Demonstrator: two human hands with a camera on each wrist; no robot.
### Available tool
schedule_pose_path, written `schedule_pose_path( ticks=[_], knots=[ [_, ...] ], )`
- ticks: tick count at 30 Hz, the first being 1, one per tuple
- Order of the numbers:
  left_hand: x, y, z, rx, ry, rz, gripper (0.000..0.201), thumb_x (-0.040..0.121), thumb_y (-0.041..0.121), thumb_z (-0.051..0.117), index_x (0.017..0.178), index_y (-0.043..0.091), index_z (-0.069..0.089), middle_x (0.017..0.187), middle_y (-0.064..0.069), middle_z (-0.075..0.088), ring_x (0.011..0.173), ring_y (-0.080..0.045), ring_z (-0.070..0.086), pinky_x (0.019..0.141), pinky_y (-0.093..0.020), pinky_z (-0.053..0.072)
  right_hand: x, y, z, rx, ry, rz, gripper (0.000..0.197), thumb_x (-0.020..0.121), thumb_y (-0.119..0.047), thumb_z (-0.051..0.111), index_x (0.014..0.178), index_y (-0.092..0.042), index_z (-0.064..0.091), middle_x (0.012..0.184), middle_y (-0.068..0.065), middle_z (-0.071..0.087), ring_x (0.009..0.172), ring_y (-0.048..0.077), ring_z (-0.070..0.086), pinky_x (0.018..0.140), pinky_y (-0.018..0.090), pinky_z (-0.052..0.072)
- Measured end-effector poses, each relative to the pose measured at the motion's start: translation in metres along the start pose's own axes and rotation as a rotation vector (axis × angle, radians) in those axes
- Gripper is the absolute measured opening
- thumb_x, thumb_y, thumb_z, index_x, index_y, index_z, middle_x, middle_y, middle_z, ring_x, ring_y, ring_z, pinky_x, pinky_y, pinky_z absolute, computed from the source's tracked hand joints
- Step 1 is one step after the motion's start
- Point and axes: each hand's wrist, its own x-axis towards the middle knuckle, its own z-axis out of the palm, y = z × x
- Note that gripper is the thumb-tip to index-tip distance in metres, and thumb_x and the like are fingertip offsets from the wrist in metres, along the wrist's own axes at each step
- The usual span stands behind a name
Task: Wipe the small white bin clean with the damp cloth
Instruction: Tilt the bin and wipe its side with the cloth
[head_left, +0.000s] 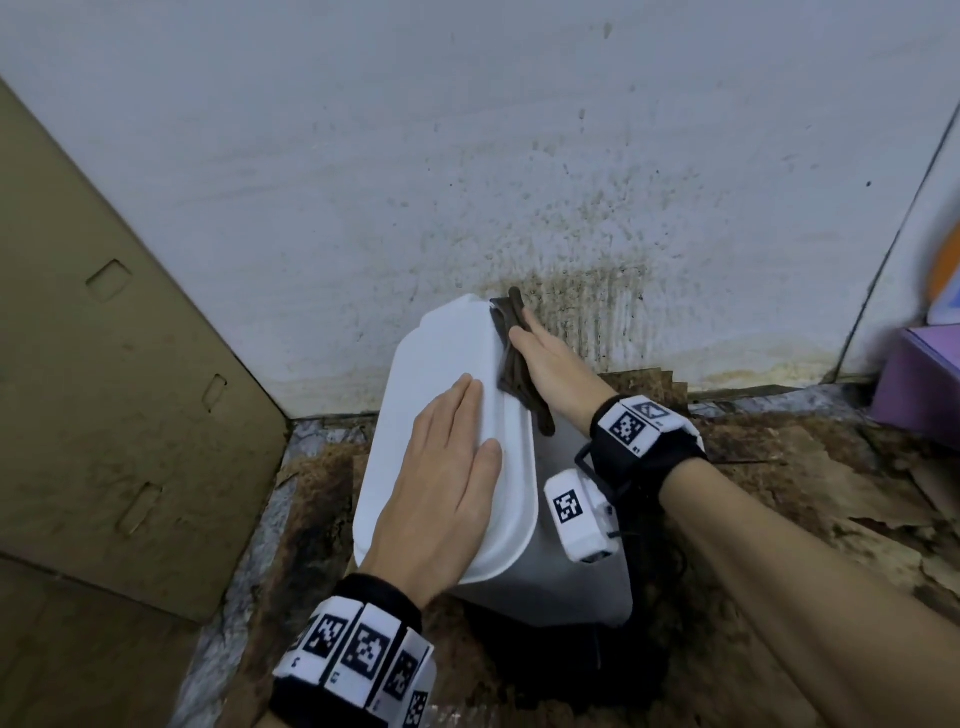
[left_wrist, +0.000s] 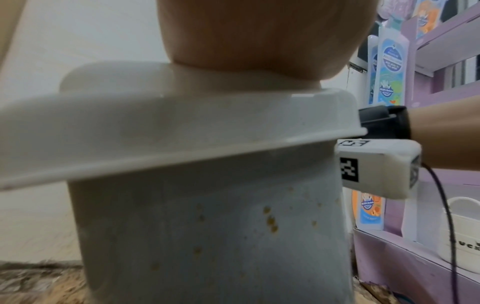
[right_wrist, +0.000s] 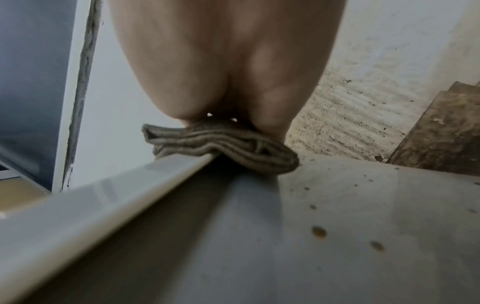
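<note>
Head view | left hand (head_left: 441, 467) flat on small white bin (head_left: 447, 353) lid, grasping nothing | right hand (head_left: 550, 369) pinches damp cloth (head_left: 513, 375) at rim | brown spots (left_wrist: 270, 222) below hands unwiped, so probably early

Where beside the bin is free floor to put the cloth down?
Widest: the floor right of the white bin, up to the purple box. Narrower: the strip between bin and cardboard panel. Crowded: the lid, with the left hand flat and the right hand holding the cloth.

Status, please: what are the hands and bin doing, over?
Left hand flat on bin lid. Right hand holds cloth on lid's edge. Brown spots on bin's side. Nothing in the way.
</note>
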Motion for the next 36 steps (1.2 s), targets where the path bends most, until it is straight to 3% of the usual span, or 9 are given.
schedule_pose_path(
  ticks=[2, 4, 7, 11, 14, 19, 23, 31, 36],
  knots=[
    [-0.001, 0.000, 0.001, -0.001, -0.002, -0.003, 0.059, 0.107, 0.043, 0.024, 0.162, 0.026, 0.013, 0.167, 0.019, 0.008, 0.149, 0.009, -0.001, 0.118, -0.010, -0.002, -0.006, 0.003, 0.002, 0.016, -0.008, 0.000, 0.064, 0.101, -0.060, 0.025, 0.158, -0.040, 0.006, 0.156, -0.004, 0.039, 0.133, 0.023, 0.047, 0.101, 0.037, 0.035],
    [-0.001, 0.000, 0.002, 0.002, -0.001, 0.001, 0.060, 0.106, 0.043, 0.024, 0.162, 0.025, 0.014, 0.167, 0.018, 0.009, 0.150, 0.009, -0.001, 0.119, -0.011, -0.002, -0.017, 0.007, 0.004, 0.069, -0.017, -0.009, 0.064, 0.103, -0.058, 0.025, 0.159, -0.037, 0.003, 0.166, -0.012, 0.016, 0.150, 0.013, 0.023, 0.118, 0.035, 0.021],
    [0.000, 0.001, 0.004, 0.008, -0.003, 0.014, 0.057, 0.109, 0.040, 0.026, 0.162, 0.024, 0.015, 0.167, 0.016, 0.010, 0.150, 0.007, 0.000, 0.120, -0.013, -0.001, -0.043, 0.013, 0.014, 0.134, -0.017, -0.021, 0.064, 0.104, -0.058, 0.026, 0.159, -0.038, -0.001, 0.166, -0.019, 0.004, 0.151, 0.003, 0.011, 0.124, 0.034, 0.012],
    [0.000, 0.001, 0.006, 0.071, 0.011, 0.064, 0.057, 0.108, 0.034, 0.024, 0.161, 0.015, 0.018, 0.168, 0.005, 0.015, 0.152, -0.001, 0.006, 0.121, -0.015, -0.001, -0.082, 0.025, 0.040, 0.323, 0.064, -0.063, 0.055, 0.106, -0.052, 0.029, 0.156, -0.049, 0.006, 0.161, -0.029, 0.011, 0.139, -0.012, 0.019, 0.122, 0.030, 0.016],
    [0.000, 0.001, 0.006, 0.096, 0.014, 0.085, 0.057, 0.107, 0.032, 0.024, 0.161, 0.012, 0.019, 0.168, 0.001, 0.016, 0.153, -0.004, 0.007, 0.122, -0.017, 0.000, -0.111, 0.035, 0.058, 0.431, 0.095, -0.092, 0.051, 0.105, -0.055, 0.029, 0.152, -0.057, 0.010, 0.158, -0.036, 0.016, 0.144, -0.013, 0.019, 0.124, 0.037, 0.017],
    [0.000, -0.004, 0.005, 0.070, 0.015, 0.046, 0.061, 0.105, 0.039, 0.021, 0.161, 0.016, 0.016, 0.168, 0.006, 0.013, 0.153, -0.001, 0.004, 0.120, -0.014, -0.002, -0.148, 0.031, 0.087, 0.410, 0.198, -0.124, 0.053, 0.105, -0.052, 0.025, 0.156, -0.047, 0.011, 0.159, -0.034, 0.016, 0.145, -0.014, 0.015, 0.124, 0.032, 0.017],
    [0.002, -0.005, 0.003, 0.032, 0.004, 0.020, 0.062, 0.104, 0.040, 0.022, 0.161, 0.018, 0.018, 0.168, 0.008, 0.014, 0.152, 0.001, 0.004, 0.120, -0.013, -0.001, -0.138, 0.031, 0.088, 0.373, 0.244, -0.141, 0.050, 0.108, -0.044, 0.025, 0.157, -0.043, 0.014, 0.160, -0.031, 0.018, 0.146, -0.012, 0.015, 0.125, 0.034, 0.017],
    [0.001, -0.007, 0.000, 0.049, -0.028, 0.020, 0.063, 0.104, 0.043, 0.020, 0.162, 0.019, 0.012, 0.168, 0.011, 0.008, 0.150, 0.005, -0.002, 0.117, -0.010, -0.006, -0.069, 0.021, 0.048, 0.370, 0.045, -0.060, 0.055, 0.106, -0.048, 0.030, 0.156, -0.048, 0.007, 0.162, -0.027, 0.010, 0.146, -0.004, 0.018, 0.125, 0.040, 0.016],
    [0.002, -0.002, -0.001, 0.102, -0.022, 0.052, 0.062, 0.105, 0.038, 0.020, 0.162, 0.014, 0.013, 0.169, 0.003, 0.009, 0.152, -0.002, 0.000, 0.117, -0.010, -0.008, -0.060, 0.022, 0.042, 0.403, 0.035, -0.064, 0.056, 0.107, -0.047, 0.031, 0.157, -0.046, 0.006, 0.163, -0.026, 0.007, 0.147, -0.004, 0.015, 0.125, 0.039, 0.015]
  ],
)
